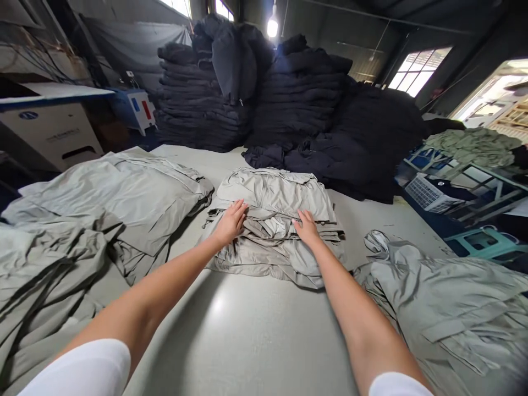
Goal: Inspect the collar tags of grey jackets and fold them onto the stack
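Observation:
A stack of folded light grey-green garments (pixel 274 192) lies on the pale table (pixel 247 324) in front of me. My left hand (pixel 233 221) rests on the stack's left part, fingers stretched forward over the cloth. On the right part of the same stack lies my right hand (pixel 306 225), its fingers apart and touching the fabric. Both palms face down, and neither hand grips anything that I can see. Below my hands, the stack's near layers look creased and uneven.
Loose grey-green garments (pixel 132 192) cover the table's left side, and another crumpled heap (pixel 445 297) lies at the right. Tall piles of dark garments (pixel 297 93) stand along the far edge. A teal stool (pixel 487 242) and a white crate (pixel 431 195) are beyond the right edge.

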`<state>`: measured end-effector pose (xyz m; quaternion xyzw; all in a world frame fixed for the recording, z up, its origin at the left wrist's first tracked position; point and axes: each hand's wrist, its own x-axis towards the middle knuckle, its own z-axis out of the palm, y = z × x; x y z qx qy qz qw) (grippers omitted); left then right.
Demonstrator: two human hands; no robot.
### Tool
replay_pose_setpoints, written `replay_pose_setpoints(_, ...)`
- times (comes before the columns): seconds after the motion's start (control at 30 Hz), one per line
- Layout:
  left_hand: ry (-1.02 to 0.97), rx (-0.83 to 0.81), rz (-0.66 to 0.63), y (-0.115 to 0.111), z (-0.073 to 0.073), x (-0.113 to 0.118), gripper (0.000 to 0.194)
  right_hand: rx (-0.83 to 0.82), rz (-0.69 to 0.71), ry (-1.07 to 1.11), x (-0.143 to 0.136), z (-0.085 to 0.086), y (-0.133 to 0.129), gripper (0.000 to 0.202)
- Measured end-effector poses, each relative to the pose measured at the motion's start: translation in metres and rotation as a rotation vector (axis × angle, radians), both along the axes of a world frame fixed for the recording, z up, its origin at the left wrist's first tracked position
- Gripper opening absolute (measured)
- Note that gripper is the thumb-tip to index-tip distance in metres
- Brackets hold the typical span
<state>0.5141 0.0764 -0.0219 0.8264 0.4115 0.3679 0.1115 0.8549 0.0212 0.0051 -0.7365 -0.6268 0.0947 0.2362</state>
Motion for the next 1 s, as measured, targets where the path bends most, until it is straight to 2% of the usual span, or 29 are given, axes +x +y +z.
replay_pose_setpoints(0.13, -0.03, -0.092, 0.125, 0.049, -0.003, 0.001, 0.051, 0.094, -0.12, 0.093, -0.004, -0.037, 0.038, 0.07)
replay_pose_setpoints(0.23, 0.03, -0.155, 0.16, 0.063, -0.005, 0.005, 0.056, 0.192, -0.161, 0.093, 0.002, -0.059, 0.048, 0.059)
replay_pose_setpoints(0.3, 0.099, -0.174, 0.194, 0.066, -0.002, 0.008, 0.052, 0.215, -0.171, 0.075, 0.007, -0.064, 0.051, 0.047)
replay_pose_setpoints(0.4, 0.185, -0.199, 0.248, 0.068, 0.014, 0.011, 0.036, 0.223, -0.178, 0.058, 0.012, -0.056, 0.052, 0.031)
replay_pose_setpoints(0.57, 0.26, -0.195, 0.248, 0.063, 0.066, -0.002, 0.028, 0.244, -0.147, 0.044, 0.01, -0.019, 0.031, 0.029)
replay_pose_setpoints(0.67, 0.285, -0.155, 0.209, 0.036, 0.091, -0.021, 0.029, 0.266, -0.068, 0.026, 0.005, 0.007, -0.001, 0.03)
replay_pose_setpoints(0.73, 0.299, -0.134, 0.174, 0.004, 0.095, -0.037, 0.029, 0.272, 0.012, 0.02, 0.0, 0.018, -0.033, 0.029)
replay_pose_setpoints(0.77, 0.301, -0.122, 0.154, -0.016, 0.091, -0.045, 0.029, 0.27, 0.048, 0.019, -0.004, 0.019, -0.053, 0.028)
replay_pose_setpoints(0.8, 0.299, -0.112, 0.133, -0.037, 0.083, -0.054, 0.029, 0.257, 0.086, 0.02, -0.009, 0.018, -0.074, 0.029)
replay_pose_setpoints(0.87, 0.26, -0.091, 0.081, -0.085, 0.055, -0.073, 0.031, 0.196, 0.165, 0.031, -0.021, 0.008, -0.122, 0.033)
replay_pose_setpoints(1.0, 0.112, -0.174, -0.046, -0.191, -0.021, -0.11, 0.033, 0.013, 0.274, 0.075, -0.049, -0.03, -0.224, 0.039)
